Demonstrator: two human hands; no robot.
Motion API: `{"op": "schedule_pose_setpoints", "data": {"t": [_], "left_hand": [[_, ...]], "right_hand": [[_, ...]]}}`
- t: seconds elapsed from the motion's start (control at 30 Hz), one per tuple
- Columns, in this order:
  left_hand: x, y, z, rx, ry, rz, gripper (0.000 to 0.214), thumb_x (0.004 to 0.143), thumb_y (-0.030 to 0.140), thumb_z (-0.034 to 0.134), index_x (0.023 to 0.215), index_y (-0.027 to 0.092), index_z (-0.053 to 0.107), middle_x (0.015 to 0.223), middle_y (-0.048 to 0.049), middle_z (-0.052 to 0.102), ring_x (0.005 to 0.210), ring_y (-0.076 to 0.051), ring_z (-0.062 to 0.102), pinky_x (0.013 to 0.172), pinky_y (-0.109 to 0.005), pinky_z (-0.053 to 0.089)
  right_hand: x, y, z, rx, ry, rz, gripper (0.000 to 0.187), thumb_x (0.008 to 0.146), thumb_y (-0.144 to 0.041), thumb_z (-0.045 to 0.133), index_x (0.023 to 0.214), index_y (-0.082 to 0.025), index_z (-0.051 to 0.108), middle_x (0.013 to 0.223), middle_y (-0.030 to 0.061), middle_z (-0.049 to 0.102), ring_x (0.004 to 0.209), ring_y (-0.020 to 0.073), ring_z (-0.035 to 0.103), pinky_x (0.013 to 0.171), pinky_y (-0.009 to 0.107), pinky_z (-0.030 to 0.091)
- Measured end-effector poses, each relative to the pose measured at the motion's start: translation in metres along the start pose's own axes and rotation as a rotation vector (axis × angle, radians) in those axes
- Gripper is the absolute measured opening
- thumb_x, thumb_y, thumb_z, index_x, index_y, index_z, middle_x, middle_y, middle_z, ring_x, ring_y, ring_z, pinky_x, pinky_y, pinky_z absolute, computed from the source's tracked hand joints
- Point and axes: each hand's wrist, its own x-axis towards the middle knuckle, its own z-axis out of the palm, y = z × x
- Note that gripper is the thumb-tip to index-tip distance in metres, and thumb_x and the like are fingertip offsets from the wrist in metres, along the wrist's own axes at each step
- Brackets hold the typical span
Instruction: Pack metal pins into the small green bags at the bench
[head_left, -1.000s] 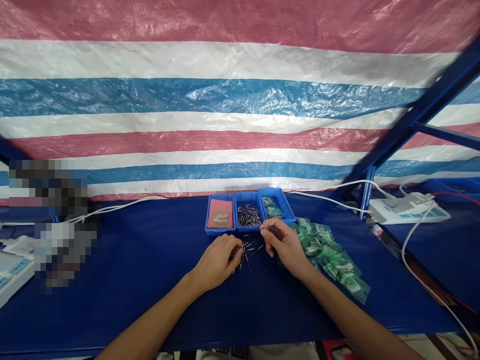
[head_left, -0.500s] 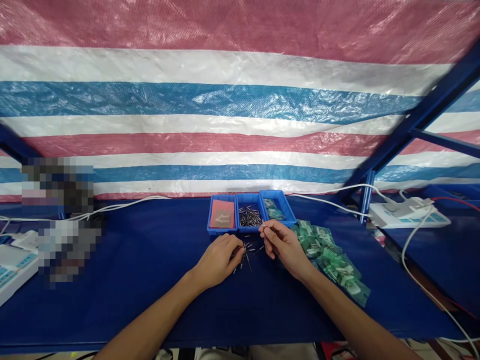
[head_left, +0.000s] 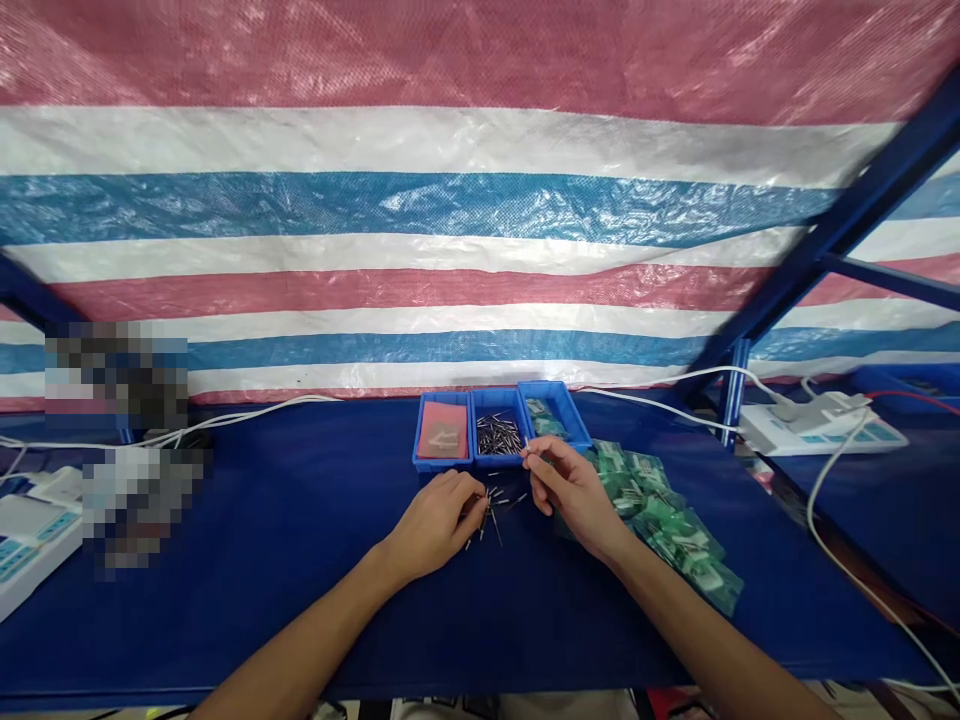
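Observation:
My left hand (head_left: 435, 520) rests on the dark blue table with its fingers curled together; what they hold, if anything, is hidden. Beside its fingertips lie several loose slim metal bits (head_left: 493, 515). My right hand (head_left: 570, 490) is raised in front of the bins, thumb and index finger pinched on a small slim metal bit (head_left: 526, 446), of which only a silvery end shows. Just behind the hands, the middle blue bin (head_left: 475, 440) contains many similar bits. The right blue bin (head_left: 577, 425) holds small green plastic packets.
A left blue bin (head_left: 417, 440) contains a pink sheet with a small clear bag on it. Green plastic packets (head_left: 667, 520) lie heaped right of my right hand. Power strips (head_left: 847, 430) with white cables sit at both sides. A striped tarp (head_left: 450, 200) hangs behind.
My right hand has shifted very slightly, and the silvery end of the bit sticks up a little more from its fingertips. My left hand has stayed in place.

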Motion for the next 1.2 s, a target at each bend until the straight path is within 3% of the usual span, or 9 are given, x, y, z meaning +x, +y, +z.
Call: {"op": "schedule_pose_setpoints", "data": {"t": [0.13, 0.27, 0.53, 1.2], "left_hand": [[-0.0007, -0.0001, 0.0002, 0.010, 0.002, 0.008, 0.017, 0.115, 0.030, 0.044, 0.107, 0.021, 0.057, 0.091, -0.0024, 0.065, 0.085, -0.020, 0.056, 0.081, -0.035, 0.044], [-0.0010, 0.0000, 0.0004, 0.031, 0.004, 0.024, 0.016, 0.114, 0.029, 0.046, 0.105, 0.021, 0.057, 0.092, -0.0022, 0.066, 0.084, -0.019, 0.056, 0.080, -0.034, 0.043], [-0.0014, -0.0031, 0.0009, 0.043, 0.011, 0.032, 0.018, 0.114, 0.029, 0.046, 0.104, 0.020, 0.057, 0.092, -0.0018, 0.065, 0.084, -0.019, 0.056, 0.081, -0.034, 0.043], [-0.0021, -0.0040, 0.0011, 0.069, 0.002, 0.045, 0.017, 0.114, 0.030, 0.046, 0.105, 0.021, 0.057, 0.094, -0.0027, 0.067, 0.085, -0.019, 0.059, 0.080, -0.034, 0.043]], "right_hand": [[0.0000, 0.0008, -0.0003, -0.041, -0.014, 0.019, 0.033, 0.092, -0.051, 0.082, 0.104, -0.023, 0.067, 0.070, -0.0048, 0.054, 0.051, 0.0088, 0.044, 0.043, 0.021, 0.040], [-0.0004, 0.0016, 0.0000, -0.064, -0.023, 0.034, 0.033, 0.091, -0.052, 0.082, 0.103, -0.024, 0.068, 0.064, -0.0058, 0.051, 0.050, 0.0097, 0.044, 0.043, 0.022, 0.039], [-0.0013, 0.0040, 0.0009, -0.055, -0.041, 0.047, 0.033, 0.093, -0.052, 0.080, 0.105, -0.023, 0.072, 0.095, 0.0028, 0.064, 0.056, 0.0080, 0.050, 0.044, 0.022, 0.041], [-0.0019, 0.0030, 0.0023, -0.055, -0.052, 0.069, 0.034, 0.092, -0.054, 0.081, 0.102, -0.022, 0.073, 0.093, 0.0023, 0.063, 0.056, 0.0082, 0.049, 0.043, 0.022, 0.041]]}}
